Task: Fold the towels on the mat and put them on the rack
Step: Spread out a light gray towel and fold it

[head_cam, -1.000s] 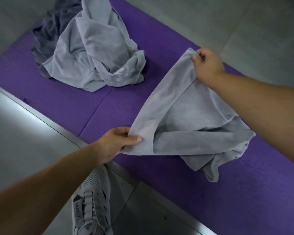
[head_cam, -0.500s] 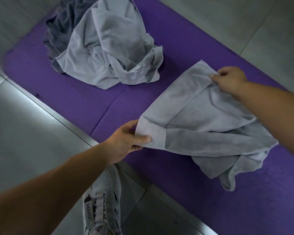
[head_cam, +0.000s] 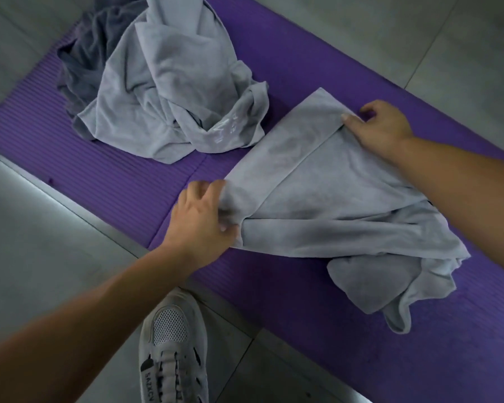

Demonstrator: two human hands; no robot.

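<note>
A light grey towel (head_cam: 326, 193) lies partly spread on the purple mat (head_cam: 122, 181), its right end bunched in folds. My left hand (head_cam: 201, 219) grips its near left corner, fingers curled into the cloth. My right hand (head_cam: 378, 126) pinches the far corner and holds it down on the mat. A folded-over band runs along the towel's left edge between my hands. Farther left on the mat is a crumpled heap of another light grey towel (head_cam: 172, 82) on top of a darker grey one (head_cam: 90, 53). No rack is in view.
The mat lies diagonally on a grey tiled floor (head_cam: 41, 257). My white mesh shoe (head_cam: 172, 350) stands on the floor just off the mat's near edge, below my left hand. Bare mat shows at the lower right.
Both hands have lowered the towel's left edge onto the mat, so that it now lies flat. My left hand has shifted its hold on the near corner, and the camera has moved closer.
</note>
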